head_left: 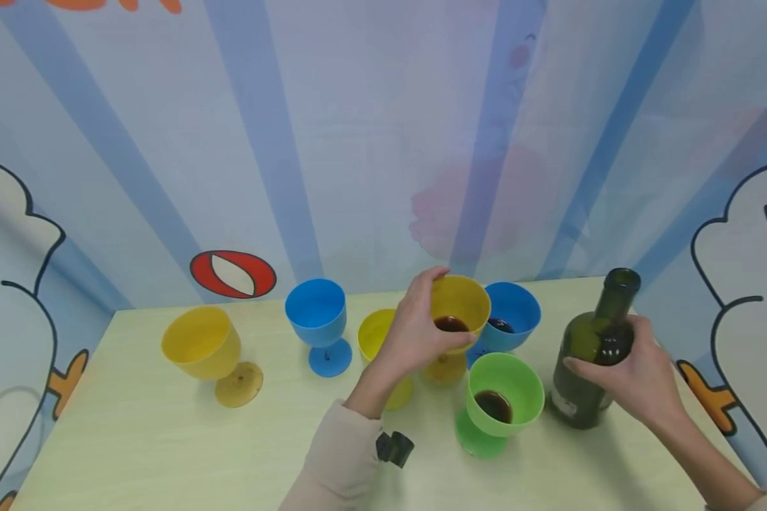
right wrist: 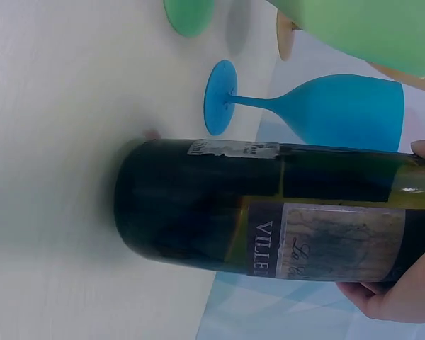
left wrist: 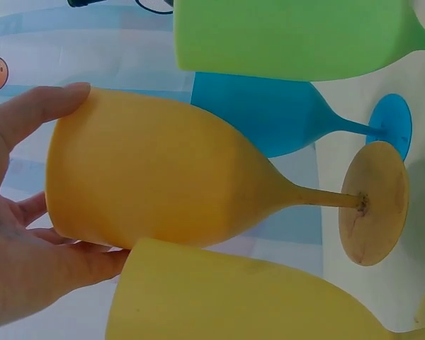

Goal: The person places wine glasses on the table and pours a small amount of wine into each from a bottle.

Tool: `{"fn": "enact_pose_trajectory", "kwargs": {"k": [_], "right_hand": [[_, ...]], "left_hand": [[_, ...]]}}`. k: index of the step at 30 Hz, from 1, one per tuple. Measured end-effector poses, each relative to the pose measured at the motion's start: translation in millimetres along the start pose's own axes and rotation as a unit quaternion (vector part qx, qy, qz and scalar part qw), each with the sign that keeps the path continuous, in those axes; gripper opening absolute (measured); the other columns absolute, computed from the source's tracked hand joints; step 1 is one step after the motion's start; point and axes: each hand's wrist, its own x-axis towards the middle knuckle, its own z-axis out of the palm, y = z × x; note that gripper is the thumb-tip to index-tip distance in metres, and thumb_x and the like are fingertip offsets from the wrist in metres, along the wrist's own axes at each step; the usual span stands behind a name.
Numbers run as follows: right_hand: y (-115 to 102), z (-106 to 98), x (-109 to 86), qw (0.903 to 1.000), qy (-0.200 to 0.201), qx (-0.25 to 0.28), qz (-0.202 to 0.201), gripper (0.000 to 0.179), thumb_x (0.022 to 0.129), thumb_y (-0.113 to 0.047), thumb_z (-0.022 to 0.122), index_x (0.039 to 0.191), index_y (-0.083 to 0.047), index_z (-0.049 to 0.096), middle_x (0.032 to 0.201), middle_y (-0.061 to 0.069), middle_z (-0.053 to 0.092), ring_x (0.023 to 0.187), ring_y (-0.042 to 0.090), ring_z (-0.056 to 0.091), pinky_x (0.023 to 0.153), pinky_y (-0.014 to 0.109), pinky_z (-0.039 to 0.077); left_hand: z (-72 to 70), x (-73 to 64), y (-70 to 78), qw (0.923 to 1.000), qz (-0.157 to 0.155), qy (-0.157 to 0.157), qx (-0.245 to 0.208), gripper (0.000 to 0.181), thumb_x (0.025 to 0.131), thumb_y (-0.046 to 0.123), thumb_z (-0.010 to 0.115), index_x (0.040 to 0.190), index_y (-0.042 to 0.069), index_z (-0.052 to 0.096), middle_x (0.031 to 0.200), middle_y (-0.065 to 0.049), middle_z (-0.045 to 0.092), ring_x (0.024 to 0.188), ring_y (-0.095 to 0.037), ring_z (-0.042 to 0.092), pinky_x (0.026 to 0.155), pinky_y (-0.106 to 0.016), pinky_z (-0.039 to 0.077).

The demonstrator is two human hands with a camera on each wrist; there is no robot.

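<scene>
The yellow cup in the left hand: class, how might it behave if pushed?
The yellow cup may tip easily: its large bowl sits on a thin stem. The dark liquid inside would likely slosh. Its smooth, evenly curved surface suggests it's stiff and perhaps slippery.

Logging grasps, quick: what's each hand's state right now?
Left hand: holding an amber-yellow, plastic-looking stemmed goblet of dark liquid.
Right hand: holding a dark green glass bottle.

A backdrop (head_left: 371,156) (blue-striped) rises behind the table (head_left: 134,440).
</scene>
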Motion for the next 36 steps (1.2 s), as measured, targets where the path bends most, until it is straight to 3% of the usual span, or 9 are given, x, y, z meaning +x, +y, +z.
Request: {"fn": "enact_pose_trajectory", "kwargs": {"k": [10, 16, 25, 36], "right_hand": [[1.1, 5.1, -2.1, 0.9995, 0.0, 0.03, 0.008, 0.089, 0.072, -0.035, 0.076, 0.13, 0.007, 0.023, 0.108, 0.031, 0.045, 0.09, 0.045, 0.051, 0.063, 0.047, 0.047], [0.6, 5.6, -2.7, 0.9992, -0.011, 0.038, 0.01, 0.09, 0.073, -0.034, 0.075, 0.132, 0.007, 0.021, 0.11, 0.032, 0.044, 0.092, 0.046, 0.051, 0.064, 0.05, 0.048], [5.1, 3.1, -4.1, 0.9994, -0.008, 0.033, 0.008, 0.088, 0.074, -0.034, 0.075, 0.13, 0.008, 0.022, 0.11, 0.031, 0.044, 0.093, 0.045, 0.05, 0.066, 0.051, 0.046], [9.0, 2.0, -4.5, 0.9989, -0.004, 0.046, -0.003, 0.087, 0.074, -0.031, 0.075, 0.13, 0.008, 0.022, 0.111, 0.031, 0.043, 0.095, 0.046, 0.048, 0.071, 0.056, 0.043]], "left_hand": [[4.3, 11.6, -1.0, 0.9998, -0.007, 0.005, 0.017, 0.084, 0.071, 0.017, 0.078, 0.139, 0.011, 0.03, 0.138, -0.008, 0.034, 0.116, -0.026, 0.043, 0.092, -0.042, 0.042], [7.2, 20.5, 0.4, 0.9978, -0.026, 0.03, 0.053, 0.082, 0.071, 0.016, 0.078, 0.138, 0.01, 0.031, 0.136, -0.01, 0.034, 0.117, -0.025, 0.038, 0.09, -0.039, 0.044], [14.1, 35.1, -0.6, 0.9904, -0.072, 0.078, 0.088, 0.078, 0.069, 0.018, 0.08, 0.133, 0.011, 0.036, 0.131, -0.009, 0.042, 0.117, -0.028, 0.034, 0.09, -0.045, 0.036], [19.0, 50.6, -7.9, 0.988, -0.104, 0.073, 0.087, 0.078, 0.067, 0.014, 0.081, 0.13, 0.007, 0.036, 0.125, -0.011, 0.045, 0.113, -0.028, 0.04, 0.091, -0.038, 0.043]]}}
